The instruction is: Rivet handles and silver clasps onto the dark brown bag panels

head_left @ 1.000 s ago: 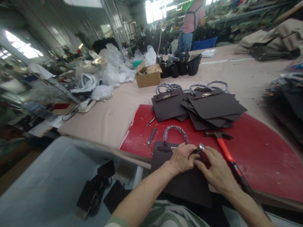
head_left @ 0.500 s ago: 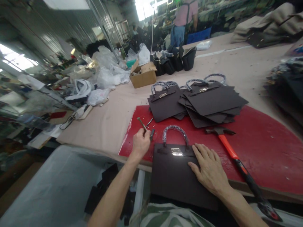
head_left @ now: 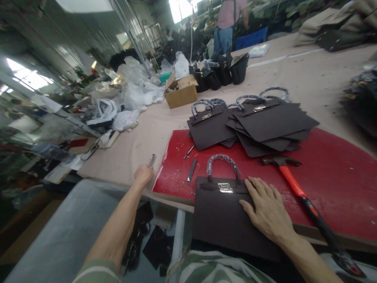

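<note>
My right hand [head_left: 266,208] lies flat, fingers spread, on a dark brown flat bag piece [head_left: 224,220] with a wrapped handle [head_left: 223,160] and a silver clasp [head_left: 224,188], at the near edge of the red mat [head_left: 330,173]. My left hand [head_left: 143,173] is out to the left, off the mat over the beige tabletop, closed around a small metal tool [head_left: 152,159] that sticks up from its fingers. A slim metal punch [head_left: 191,170] and a thinner pin [head_left: 188,151] lie on the mat between the hands.
A red-handled hammer [head_left: 290,181] lies on the mat to the right. Stacks of finished dark bag pieces [head_left: 265,125] sit behind. A cardboard box [head_left: 180,92], plastic bags [head_left: 132,94] and black bags [head_left: 224,72] stand farther back. A person [head_left: 228,23] stands at the far end.
My left hand has carried the small metal tool leftward off the red mat. My right hand, earlier working with the left at the clasp, now rests flat on the bag piece.
</note>
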`<control>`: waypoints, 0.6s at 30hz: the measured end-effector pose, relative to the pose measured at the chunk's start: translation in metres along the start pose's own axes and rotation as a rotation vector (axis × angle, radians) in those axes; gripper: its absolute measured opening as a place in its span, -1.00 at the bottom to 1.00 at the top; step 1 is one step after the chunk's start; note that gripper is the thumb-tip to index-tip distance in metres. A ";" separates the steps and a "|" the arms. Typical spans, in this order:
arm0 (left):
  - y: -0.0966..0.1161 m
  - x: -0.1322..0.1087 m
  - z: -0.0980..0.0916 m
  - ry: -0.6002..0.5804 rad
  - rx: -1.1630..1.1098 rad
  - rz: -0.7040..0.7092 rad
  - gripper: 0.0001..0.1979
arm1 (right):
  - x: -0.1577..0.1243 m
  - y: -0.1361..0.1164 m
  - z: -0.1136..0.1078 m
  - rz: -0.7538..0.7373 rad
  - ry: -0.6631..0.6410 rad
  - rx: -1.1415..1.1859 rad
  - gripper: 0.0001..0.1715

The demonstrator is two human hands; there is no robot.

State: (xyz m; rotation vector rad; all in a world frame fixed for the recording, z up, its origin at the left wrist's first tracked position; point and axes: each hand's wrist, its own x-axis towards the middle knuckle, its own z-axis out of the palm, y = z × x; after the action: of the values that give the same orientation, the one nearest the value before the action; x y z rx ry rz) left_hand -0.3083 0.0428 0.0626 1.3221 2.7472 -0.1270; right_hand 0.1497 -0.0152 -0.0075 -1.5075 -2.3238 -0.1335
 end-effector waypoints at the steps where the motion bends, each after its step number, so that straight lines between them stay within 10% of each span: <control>1: -0.001 -0.002 0.002 0.004 0.004 0.001 -0.68 | 0.000 -0.001 0.000 0.005 -0.010 0.005 -0.37; 11: 0.079 -0.070 0.009 -0.014 -0.158 0.493 -0.61 | 0.001 -0.008 -0.012 0.062 -0.123 0.027 -0.32; 18: 0.109 -0.082 0.011 -0.179 -0.051 0.463 -0.75 | 0.000 -0.010 -0.015 0.082 -0.148 0.050 -0.30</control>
State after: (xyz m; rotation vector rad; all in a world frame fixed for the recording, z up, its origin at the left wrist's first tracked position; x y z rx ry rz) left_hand -0.1718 0.0459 0.0570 1.7891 2.2180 -0.1309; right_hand 0.1440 -0.0237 0.0072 -1.6354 -2.3543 0.0589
